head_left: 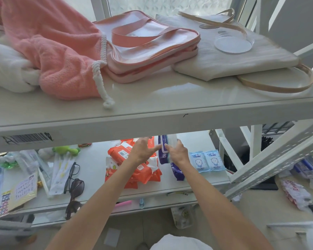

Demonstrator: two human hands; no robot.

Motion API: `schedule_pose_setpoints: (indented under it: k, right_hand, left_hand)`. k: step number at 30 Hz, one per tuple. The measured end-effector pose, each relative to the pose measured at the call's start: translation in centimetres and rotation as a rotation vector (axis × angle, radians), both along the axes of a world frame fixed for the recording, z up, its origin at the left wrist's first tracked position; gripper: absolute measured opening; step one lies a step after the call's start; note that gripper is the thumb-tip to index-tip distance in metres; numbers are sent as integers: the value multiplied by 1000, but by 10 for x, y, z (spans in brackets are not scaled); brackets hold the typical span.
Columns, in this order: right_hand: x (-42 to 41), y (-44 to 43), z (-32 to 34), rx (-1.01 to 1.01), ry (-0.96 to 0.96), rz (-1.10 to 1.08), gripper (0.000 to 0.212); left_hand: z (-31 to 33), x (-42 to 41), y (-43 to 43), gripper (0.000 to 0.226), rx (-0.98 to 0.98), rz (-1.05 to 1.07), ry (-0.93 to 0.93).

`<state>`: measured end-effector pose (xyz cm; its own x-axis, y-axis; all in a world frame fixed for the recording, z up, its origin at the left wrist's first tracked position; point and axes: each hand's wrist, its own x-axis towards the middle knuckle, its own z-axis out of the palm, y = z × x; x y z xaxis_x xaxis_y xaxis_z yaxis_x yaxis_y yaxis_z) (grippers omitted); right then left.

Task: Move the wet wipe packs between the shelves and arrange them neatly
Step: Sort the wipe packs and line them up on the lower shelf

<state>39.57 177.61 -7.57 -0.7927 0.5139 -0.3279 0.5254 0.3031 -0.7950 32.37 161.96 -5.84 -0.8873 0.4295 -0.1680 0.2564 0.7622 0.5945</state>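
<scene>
Both forearms are extended under the upper shelf (152, 112) to the lower shelf (90, 170). The right hand (177, 153) is closed around an upright purple wet wipe pack (163, 148). The left hand (143, 150) is held over the orange wet wipe packs (134, 165), its grip spread, fingertips touching the purple pack.

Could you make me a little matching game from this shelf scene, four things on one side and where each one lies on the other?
Things:
1. pink bag
2. orange wipe packs
3. light blue packs
4. black-framed glasses

Places:
A. lower shelf, left of the orange heap
B. top shelf, beside the pink towel
C. lower shelf, under the left hand
D. lower shelf, to the right of the right hand

Pairs: 1-B, 2-C, 3-D, 4-A
</scene>
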Motion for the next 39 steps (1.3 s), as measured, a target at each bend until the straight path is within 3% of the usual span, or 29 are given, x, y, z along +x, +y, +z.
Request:
schedule_pose_setpoints:
  k: [6,16,19,23,25,27,30,33,39]
  right_hand:
    - [21,-31,-31,162,-153,87,52]
    - [14,-41,-36,270,-286,170,46]
    - [13,-48,-36,335,-299,177,51]
    - [9,-62,-30,655,-141,196,45]
    - [3,-74,-25,585,7,251,42]
    - [-6,-89,-20,376,36,372,54]
    - [-15,-113,-18,315,-103,528,94]
    - [-17,-126,-20,432,-99,567,102]
    - [-18,-108,0,530,37,419,100]
  left_hand:
    - [-28,18,-19,55,-586,-424,97]
    - [-36,18,-28,62,-714,-486,154]
    - [-36,17,-40,57,-592,-475,192]
    - [-31,14,-57,42,-121,-184,305]
    - [-28,15,-77,40,19,108,401]
    - [-25,23,-104,41,40,430,392]
    - [-27,39,-139,51,58,785,71]
    - [-35,50,-154,52,156,719,-307]
    - [-42,49,-151,31,313,716,-258]
